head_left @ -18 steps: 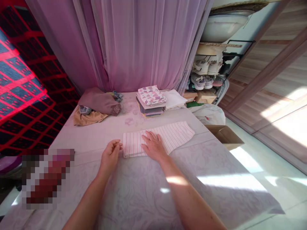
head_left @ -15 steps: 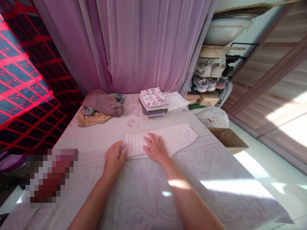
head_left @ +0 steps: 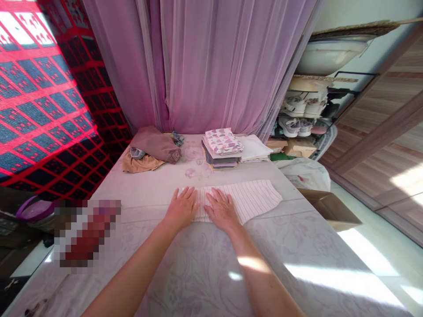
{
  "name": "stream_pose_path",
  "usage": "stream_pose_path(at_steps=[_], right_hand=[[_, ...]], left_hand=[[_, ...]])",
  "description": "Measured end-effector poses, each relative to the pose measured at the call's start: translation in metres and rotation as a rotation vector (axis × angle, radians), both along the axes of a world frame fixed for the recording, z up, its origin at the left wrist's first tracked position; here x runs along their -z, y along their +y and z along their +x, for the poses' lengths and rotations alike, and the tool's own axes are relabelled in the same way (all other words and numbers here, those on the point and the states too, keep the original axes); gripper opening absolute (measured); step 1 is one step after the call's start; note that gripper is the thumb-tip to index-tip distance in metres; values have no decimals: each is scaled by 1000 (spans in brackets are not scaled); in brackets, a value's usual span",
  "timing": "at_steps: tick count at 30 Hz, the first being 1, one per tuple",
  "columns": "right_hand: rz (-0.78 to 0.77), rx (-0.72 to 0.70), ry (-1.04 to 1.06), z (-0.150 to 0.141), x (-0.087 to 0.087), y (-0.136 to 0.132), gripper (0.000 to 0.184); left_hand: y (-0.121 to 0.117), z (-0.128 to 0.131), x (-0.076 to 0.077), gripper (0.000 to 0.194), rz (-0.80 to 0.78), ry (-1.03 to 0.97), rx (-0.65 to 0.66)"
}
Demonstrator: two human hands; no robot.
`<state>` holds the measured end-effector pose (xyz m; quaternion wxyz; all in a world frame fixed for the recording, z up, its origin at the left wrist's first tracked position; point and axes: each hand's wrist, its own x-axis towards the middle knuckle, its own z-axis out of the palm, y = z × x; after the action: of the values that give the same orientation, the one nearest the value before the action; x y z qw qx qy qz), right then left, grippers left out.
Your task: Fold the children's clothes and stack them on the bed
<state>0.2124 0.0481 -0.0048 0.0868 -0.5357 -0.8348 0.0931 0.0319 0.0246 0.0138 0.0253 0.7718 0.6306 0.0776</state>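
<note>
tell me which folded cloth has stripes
The pink-and-white striped cloth lying flat under the left hand and right hand; the folded stack behind it is topped by a patterned cloth, and the white cloth beside it looks plain.

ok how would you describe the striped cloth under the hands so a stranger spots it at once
From the sheer mauve curtain, come down onto the pale patterned cover. Nearer than the folded stack, a white cloth with thin pink stripes lies flat under the left hand and right hand. It alone is striped, and its right end tapers.
</note>
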Motion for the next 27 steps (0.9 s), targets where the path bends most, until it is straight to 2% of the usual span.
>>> stream_pose_path(at_steps=[3, 6, 9, 14, 19, 21, 25, 27], right_hand=[[-8, 6, -8, -1, -1, 0, 48], [-8, 4, -9, 0, -1, 0, 48], [0, 6, -3, 0, -1, -1, 48], [2, 7, -4, -3, -2, 0, 48], [-46, 41, 20, 5, -6, -3, 49], [7, 104, 77, 20, -4, -3, 48], [203, 286, 306, 60, 6, -1, 50], [233, 336, 387, 73, 12, 1, 51]], left_hand=[[17, 3, 13, 61, -53, 0, -66], [23, 2, 23, 66, -75, -2, -114], [14, 3, 24, 65, -52, 16, -104], [-10, 5, 28, 59, 0, 10, 9], [-13, -5, 39, 55, -15, -54, 7], [-15, -14, 41, 52, 22, -104, -52], [-28, -32, 41, 45, 140, -185, -333], [-35, -36, 38, 42, 147, -192, -388]])
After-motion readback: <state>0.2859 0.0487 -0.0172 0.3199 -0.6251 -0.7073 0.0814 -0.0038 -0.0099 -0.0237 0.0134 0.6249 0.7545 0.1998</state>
